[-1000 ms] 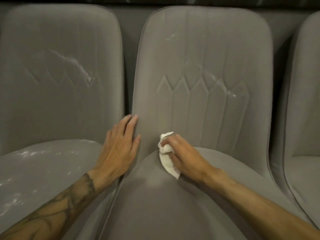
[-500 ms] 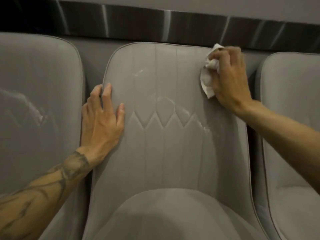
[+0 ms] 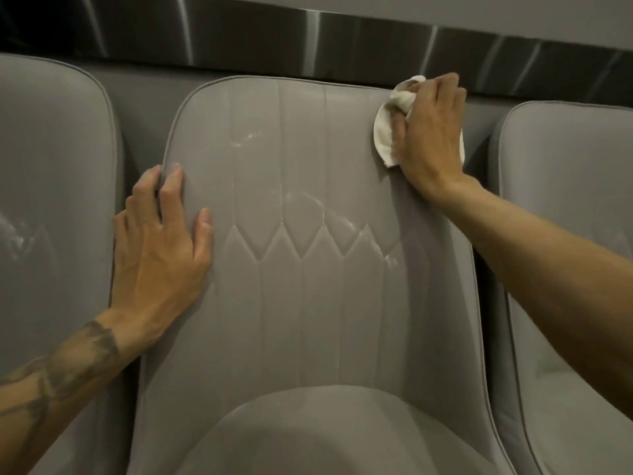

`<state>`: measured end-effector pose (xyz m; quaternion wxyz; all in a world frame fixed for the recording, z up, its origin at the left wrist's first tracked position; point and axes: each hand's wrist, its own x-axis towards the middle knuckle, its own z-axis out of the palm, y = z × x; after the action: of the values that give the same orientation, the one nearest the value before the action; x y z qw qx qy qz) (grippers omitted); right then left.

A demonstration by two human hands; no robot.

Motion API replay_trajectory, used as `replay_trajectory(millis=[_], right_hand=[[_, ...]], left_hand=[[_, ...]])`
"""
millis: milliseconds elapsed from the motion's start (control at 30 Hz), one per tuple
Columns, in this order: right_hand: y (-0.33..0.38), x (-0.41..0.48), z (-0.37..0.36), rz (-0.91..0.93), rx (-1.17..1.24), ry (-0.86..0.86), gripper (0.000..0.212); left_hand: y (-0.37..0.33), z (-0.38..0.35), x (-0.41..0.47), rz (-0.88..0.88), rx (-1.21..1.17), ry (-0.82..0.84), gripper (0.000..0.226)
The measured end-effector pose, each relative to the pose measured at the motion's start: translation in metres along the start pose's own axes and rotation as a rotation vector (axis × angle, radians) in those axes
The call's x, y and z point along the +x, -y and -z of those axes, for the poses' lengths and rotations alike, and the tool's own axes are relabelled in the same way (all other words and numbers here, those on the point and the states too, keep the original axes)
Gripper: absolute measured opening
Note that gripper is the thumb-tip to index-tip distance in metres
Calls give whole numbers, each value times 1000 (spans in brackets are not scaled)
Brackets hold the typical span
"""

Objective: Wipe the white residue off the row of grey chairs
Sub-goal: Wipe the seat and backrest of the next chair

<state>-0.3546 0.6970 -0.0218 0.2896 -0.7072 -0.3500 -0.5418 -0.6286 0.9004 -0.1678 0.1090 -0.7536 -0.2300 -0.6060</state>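
Mid chair [image 3: 308, 303] backrest fills the centre, piped edge all round. Left chair [image 3: 51, 200] and right chair [image 3: 565, 200] sit just beside it, with a narrow dark gap on each side.

Left hand [image 3: 161, 255] lies flat on the mid chair's left edge. Fingers are loosely spread, two tips at the piping, outer fingers hanging over the left gap, thumb out onto the backrest. It holds nothing.

Right hand [image 3: 428, 132] is at the top right corner of the same backrest. Its fingers curl over a bunched white cloth [image 3: 385, 132] and press it to the fabric. Fingertips reach the top edge; cloth pokes out above the knuckles and to the left of the hand. The forearm crosses the right gap and part of the right chair.

Open room: the whole backrest between the two hands is uncovered, and so is the seat [image 3: 325, 433] below. Above the top edge is a short strip of grey, then a dark shiny metal band [image 3: 308, 36], then plain wall [image 3: 445, 8].

Residue [image 3: 243, 140]: a small white smear upper left of centre on the mid chair, faint arcs above the diamond stitching, and a speck at the right end of the stitching. There is more white smearing on the left chair's backrest by the frame edge. The right chair shows a faint mark, too dim to call.

Surface: grey matte upholstery, vertical seams into a zigzag quilt line. Light is dim.
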Motion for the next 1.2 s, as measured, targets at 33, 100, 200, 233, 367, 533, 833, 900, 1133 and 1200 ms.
replay_trajectory(millis=[33,100,200,233,367,533,833,900,1133,1200], right_hand=[[-1,-7,0,0,2,0,37],[-7,-42,7,79,-12,15,34],[-20,-113,22,306,-58,91,25],[-24,-130,26,391,-67,131,24],[-31,-96,28,457,-117,149,34],[-11,-32,13,90,-100,73,38],[-32,-132,46,633,-139,319,32],[-24,-93,37,508,-173,236,37],[-16,-145,34,508,-156,279,29],[-22,-179,45,712,-143,415,32]], left_hand=[[0,0,0,-2,-2,-5,59],[0,-1,-1,-9,-9,-12,58],[0,-2,-1,-20,-16,-17,57],[0,-2,-1,-18,-19,-15,57],[-2,0,-2,-18,-18,-5,57],[0,-1,0,-16,-39,-3,57],[0,-1,-2,-16,-46,0,56],[1,-1,-1,-22,-47,-1,56],[3,-5,-1,-17,-52,-20,56],[2,-5,-1,-19,-51,-15,56]])
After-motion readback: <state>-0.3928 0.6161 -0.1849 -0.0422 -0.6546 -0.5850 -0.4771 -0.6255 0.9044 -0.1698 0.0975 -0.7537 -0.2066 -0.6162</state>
